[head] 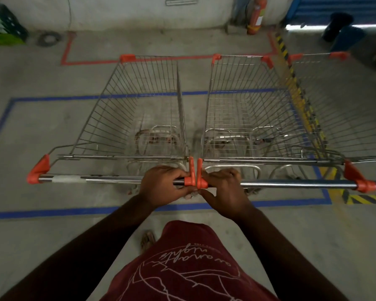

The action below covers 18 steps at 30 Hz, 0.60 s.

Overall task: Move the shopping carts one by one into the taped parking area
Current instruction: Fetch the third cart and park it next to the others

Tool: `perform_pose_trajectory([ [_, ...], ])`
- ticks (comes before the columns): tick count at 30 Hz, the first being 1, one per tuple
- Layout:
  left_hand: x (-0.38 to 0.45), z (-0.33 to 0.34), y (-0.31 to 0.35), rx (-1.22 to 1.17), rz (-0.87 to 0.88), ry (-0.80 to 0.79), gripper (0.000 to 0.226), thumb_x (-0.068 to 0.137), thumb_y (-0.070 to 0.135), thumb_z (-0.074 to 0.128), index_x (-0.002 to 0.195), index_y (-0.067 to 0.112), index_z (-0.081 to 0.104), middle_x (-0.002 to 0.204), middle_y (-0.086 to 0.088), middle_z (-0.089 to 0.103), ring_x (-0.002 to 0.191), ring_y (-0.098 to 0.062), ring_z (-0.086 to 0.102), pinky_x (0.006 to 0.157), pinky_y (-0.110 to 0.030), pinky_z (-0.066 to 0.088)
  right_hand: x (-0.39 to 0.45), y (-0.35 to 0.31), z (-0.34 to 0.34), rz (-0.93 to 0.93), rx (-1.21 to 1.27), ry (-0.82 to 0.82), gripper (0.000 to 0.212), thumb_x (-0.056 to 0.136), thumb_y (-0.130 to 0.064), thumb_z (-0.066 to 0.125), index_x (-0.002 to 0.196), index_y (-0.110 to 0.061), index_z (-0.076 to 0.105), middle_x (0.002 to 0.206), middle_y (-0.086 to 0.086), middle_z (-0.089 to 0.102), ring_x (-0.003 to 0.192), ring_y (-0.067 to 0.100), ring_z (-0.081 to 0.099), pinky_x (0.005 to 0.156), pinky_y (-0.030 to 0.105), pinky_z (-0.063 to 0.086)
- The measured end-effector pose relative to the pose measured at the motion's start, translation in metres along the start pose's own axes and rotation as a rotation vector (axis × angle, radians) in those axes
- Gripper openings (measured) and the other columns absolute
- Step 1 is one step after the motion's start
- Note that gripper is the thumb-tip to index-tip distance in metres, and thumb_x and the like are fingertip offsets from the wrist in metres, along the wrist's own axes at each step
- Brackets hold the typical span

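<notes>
Two carts stand side by side inside the blue tape (126, 96), left hand (163, 184) and right hand (225, 187) clenching their handles; a third cart (339, 101) sits mostly outside.

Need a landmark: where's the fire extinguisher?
Head view, top right: the fire extinguisher stands against the back wall, beyond the red tape outline.

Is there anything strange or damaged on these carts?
Yes. The left cart's handle has whitish tape wrapped near its left end, like a repair. Also, the left hand and right hand each grip a different cart.
</notes>
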State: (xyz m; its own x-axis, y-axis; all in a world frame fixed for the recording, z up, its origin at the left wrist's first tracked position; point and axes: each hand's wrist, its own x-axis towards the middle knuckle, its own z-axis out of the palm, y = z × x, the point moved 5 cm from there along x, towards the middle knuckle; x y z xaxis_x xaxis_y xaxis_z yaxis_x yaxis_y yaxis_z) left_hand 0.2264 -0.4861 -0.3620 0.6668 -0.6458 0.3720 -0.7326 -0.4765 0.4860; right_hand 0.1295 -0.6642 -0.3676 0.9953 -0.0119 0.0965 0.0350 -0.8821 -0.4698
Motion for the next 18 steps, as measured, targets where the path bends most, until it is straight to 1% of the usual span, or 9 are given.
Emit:
perform_pose_trajectory([
  [3,-0.002,-0.003,0.001,0.003,0.011,0.01,0.046,0.075,0.07,0.082,0.09,0.027,0.079,0.076,0.012,0.074,0.066,-0.006,0.067,0.064,-0.027,0.052,-0.004,-0.002,0.001,-0.008,-0.028,0.002,0.046,0.091,-0.051,0.067,0.133,-0.031,0.065,0.095,-0.016,0.073,0.096,0.01,0.065,0.1,0.043,0.035],
  [5,-0.003,-0.003,0.001,0.02,0.012,0.005,0.047,0.075,0.071,0.081,0.09,0.027,0.079,0.076,0.013,0.074,0.066,-0.006,0.067,0.063,-0.028,0.053,-0.005,-0.003,0.001,-0.014,-0.031,0.015,0.046,0.091,-0.051,0.067,0.132,-0.03,0.066,0.096,-0.015,0.074,0.096,0.01,0.065,0.1,0.043,0.035],
  [8,-0.005,-0.003,0.001,0.026,0.003,0.005,0.044,0.074,0.069,0.083,0.089,0.028,0.078,0.076,0.013,0.074,0.066,-0.007,0.068,0.063,-0.031,0.054,-0.003,-0.002,0.003,-0.014,-0.034,0.02,0.047,0.092,-0.052,0.066,0.132,-0.027,0.067,0.1,-0.013,0.074,0.1,0.012,0.066,0.103,0.044,0.033],
  [11,-0.004,-0.002,-0.001,0.023,-0.011,-0.003,0.042,0.075,0.068,0.084,0.09,0.028,0.078,0.076,0.013,0.074,0.067,-0.008,0.068,0.064,-0.032,0.055,-0.001,0.0,0.004,-0.022,-0.023,0.038,0.047,0.09,-0.049,0.071,0.131,-0.026,0.067,0.101,-0.012,0.075,0.1,0.013,0.066,0.103,0.042,0.031],
  [13,-0.004,-0.002,-0.002,0.016,-0.02,-0.009,0.041,0.075,0.066,0.084,0.091,0.029,0.078,0.077,0.013,0.075,0.067,-0.007,0.068,0.063,-0.033,0.055,0.001,0.001,0.004,-0.02,-0.005,0.044,0.047,0.088,-0.048,0.073,0.13,-0.027,0.068,0.099,-0.013,0.075,0.099,0.013,0.067,0.102,0.041,0.031],
  [18,-0.004,-0.001,-0.004,-0.011,-0.044,-0.021,0.041,0.074,0.067,0.084,0.091,0.029,0.078,0.078,0.013,0.075,0.067,-0.006,0.068,0.063,-0.033,0.055,0.006,0.002,0.007,0.016,0.004,0.019,0.049,0.087,-0.049,0.07,0.132,-0.03,0.068,0.101,-0.013,0.074,0.099,0.014,0.066,0.095,0.04,0.034],
])
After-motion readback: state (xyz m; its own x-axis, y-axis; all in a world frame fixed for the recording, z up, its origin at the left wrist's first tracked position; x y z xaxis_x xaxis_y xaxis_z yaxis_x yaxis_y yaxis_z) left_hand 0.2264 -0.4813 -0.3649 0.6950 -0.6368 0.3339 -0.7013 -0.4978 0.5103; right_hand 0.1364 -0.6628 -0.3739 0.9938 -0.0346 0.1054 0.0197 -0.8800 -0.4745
